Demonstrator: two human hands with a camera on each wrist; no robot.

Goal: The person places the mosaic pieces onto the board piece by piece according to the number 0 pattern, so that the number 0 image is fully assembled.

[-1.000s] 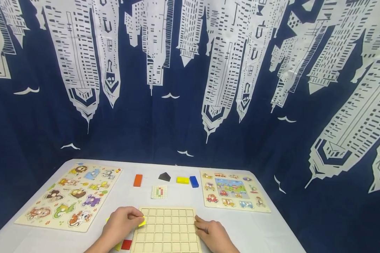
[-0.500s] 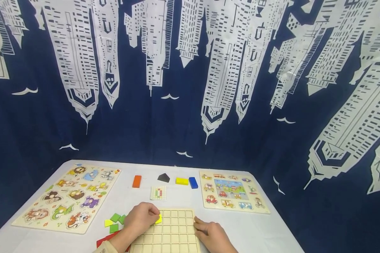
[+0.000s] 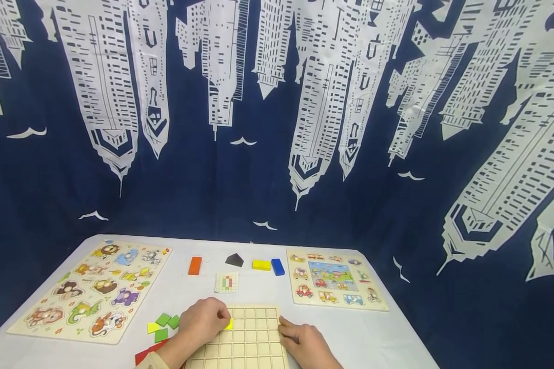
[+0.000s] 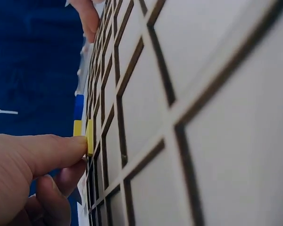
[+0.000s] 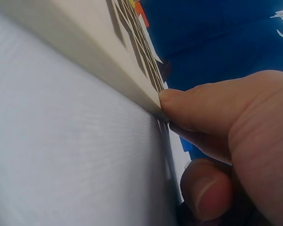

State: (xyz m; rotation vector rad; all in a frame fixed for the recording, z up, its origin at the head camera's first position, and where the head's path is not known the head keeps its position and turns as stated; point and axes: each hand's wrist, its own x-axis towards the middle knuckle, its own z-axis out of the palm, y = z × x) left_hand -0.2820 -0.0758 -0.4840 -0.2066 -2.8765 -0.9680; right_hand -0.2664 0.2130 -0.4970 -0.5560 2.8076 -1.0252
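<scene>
A yellow tile (image 3: 230,323) is pinched by the left hand (image 3: 204,320) over the grid board (image 3: 251,341) at the table's near edge; the board's right edge is touched by the right hand (image 3: 304,344), fingers extended.

Three views around the wooden grid board (image 3: 249,338)

The head camera looks forward and down from above the board's near edge. The left wrist camera skims close along its grid face; the right wrist camera hugs its right edge. All share the board.

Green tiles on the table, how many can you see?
3, clustered left of the left hand: one at the back, one beside it nearer the hand, one in front. The arm may hide more.
</scene>
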